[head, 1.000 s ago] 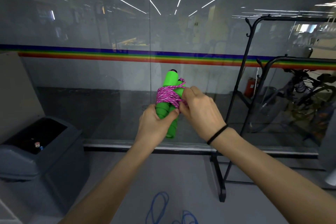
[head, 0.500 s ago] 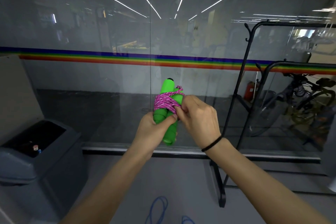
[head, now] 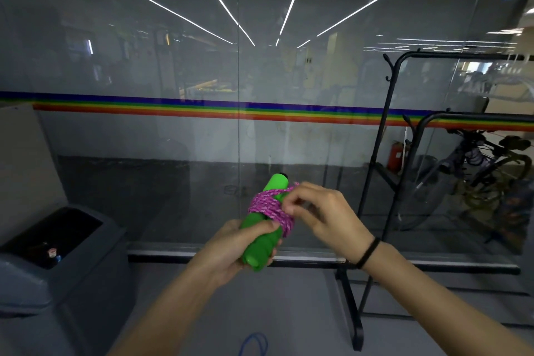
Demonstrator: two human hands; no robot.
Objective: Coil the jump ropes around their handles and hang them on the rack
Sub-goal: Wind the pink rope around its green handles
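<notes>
Left hand clamped around bright green foam handles; right hand pinching pink braided rope coiled on them. Black metal rack just right.

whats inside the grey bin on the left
Inside the grey bin, near the opening's front edge, sits a small bottle with a red-and-white cap. The rest is dark, so other contents can't be seen.

bin left, rack right
</notes>
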